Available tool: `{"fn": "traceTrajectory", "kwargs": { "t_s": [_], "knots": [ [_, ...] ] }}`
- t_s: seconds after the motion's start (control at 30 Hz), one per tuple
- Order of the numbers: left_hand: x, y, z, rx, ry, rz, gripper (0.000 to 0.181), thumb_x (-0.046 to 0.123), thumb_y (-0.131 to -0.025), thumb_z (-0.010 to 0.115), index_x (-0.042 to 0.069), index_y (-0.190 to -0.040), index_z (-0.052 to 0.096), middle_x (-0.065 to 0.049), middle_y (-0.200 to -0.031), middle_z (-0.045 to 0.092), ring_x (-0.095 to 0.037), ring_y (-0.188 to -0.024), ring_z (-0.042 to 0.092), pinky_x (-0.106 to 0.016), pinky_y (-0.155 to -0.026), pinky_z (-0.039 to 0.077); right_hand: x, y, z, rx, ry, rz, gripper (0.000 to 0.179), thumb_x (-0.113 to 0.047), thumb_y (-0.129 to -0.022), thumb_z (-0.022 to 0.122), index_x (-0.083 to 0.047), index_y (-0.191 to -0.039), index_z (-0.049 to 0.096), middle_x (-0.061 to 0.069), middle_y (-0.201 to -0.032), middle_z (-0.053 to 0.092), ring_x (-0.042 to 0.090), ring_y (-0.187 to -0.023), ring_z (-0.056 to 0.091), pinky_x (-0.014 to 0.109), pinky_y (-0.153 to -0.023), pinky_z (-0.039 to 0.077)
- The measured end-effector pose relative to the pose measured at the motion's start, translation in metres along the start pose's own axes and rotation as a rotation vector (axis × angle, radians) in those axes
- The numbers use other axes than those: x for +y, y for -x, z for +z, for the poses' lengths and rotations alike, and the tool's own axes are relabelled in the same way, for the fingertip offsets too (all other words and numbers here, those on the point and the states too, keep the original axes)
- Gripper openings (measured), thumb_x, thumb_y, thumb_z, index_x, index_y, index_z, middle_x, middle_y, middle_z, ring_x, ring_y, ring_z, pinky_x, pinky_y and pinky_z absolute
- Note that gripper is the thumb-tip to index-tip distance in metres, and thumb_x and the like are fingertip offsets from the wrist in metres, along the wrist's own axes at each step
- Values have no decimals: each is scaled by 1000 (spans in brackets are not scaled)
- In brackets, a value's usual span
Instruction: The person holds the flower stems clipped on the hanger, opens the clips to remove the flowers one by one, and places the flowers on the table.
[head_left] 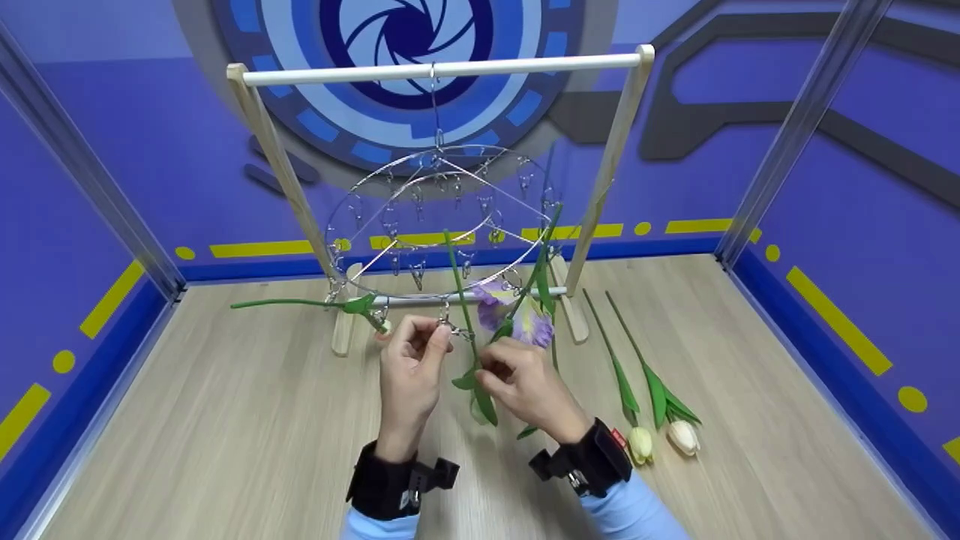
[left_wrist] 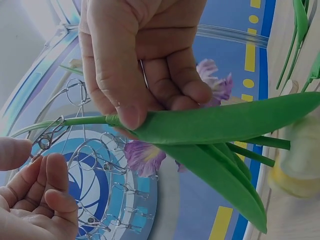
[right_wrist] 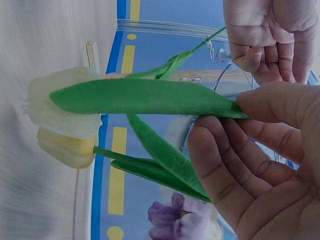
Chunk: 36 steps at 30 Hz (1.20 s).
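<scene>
My left hand (head_left: 412, 356) pinches a small metal clip (left_wrist: 45, 141) at the near rim of a round wire drying hanger (head_left: 360, 180). A green stem (left_wrist: 82, 120) runs upward past this clip, overlapping its jaws in the left wrist view. Just to the right, my right hand (head_left: 529, 379) pinches that stem at the base of its leaves (right_wrist: 135, 96) between thumb and fingers. The stem belongs to an artificial tulip with a pale white bloom (right_wrist: 65, 100), held head down. Beside it shows a yellow tulip (right_wrist: 70, 150), also head down. A purple iris (head_left: 525, 319) hangs behind the right hand.
The hanger hooks onto a wooden rack's white bar (head_left: 337, 74) and carries several more clips (head_left: 418, 277). A tulip (head_left: 360, 304) tilts at its left rim. On the table (head_left: 225, 420) at right lie a yellow tulip (head_left: 640, 445) and a white tulip (head_left: 682, 437).
</scene>
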<state>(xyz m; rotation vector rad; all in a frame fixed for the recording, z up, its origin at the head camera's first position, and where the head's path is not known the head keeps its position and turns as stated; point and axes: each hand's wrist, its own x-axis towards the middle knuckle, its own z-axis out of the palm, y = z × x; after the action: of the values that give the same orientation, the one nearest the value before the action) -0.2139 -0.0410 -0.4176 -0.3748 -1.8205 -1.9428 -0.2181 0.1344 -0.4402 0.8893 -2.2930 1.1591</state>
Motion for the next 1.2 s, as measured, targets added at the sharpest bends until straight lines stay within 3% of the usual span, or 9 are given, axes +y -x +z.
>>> {"fn": "traceTrajectory", "kwargs": {
  "t_s": [0.33,0.7,0.93,1.2],
  "knots": [
    [0,0,1,11,2,-19,8,-1,-98,64,-8,-98,62,-6,-85,65,-12,-74,61,-21,-68,50,0,4,-5,-10,-12,70,8,4,-87,73,-4,-87,71,4,-83,67,13,-72,61,24,-63,53],
    [1,0,2,28,29,-61,9,0,-98,65,-9,-99,62,-8,-88,64,-14,-75,61,-22,-70,52,7,11,-13,36,-7,48,11,3,-87,73,-8,-86,70,0,-80,64,9,-70,57,22,-61,49],
    [-2,-1,2,28,30,-63,10,0,-98,65,-10,-101,62,-8,-88,64,-13,-75,61,-22,-71,52,11,16,-17,61,21,42,10,4,-85,75,-6,-88,71,2,-82,67,10,-71,61,24,-62,53],
    [-3,-1,3,31,25,-90,11,0,-99,65,-10,-103,63,-7,-90,64,-13,-78,62,-22,-73,52,13,20,-22,73,-26,68,10,5,-85,74,-5,-87,71,1,-80,66,9,-71,60,24,-60,55]
  ]
}}
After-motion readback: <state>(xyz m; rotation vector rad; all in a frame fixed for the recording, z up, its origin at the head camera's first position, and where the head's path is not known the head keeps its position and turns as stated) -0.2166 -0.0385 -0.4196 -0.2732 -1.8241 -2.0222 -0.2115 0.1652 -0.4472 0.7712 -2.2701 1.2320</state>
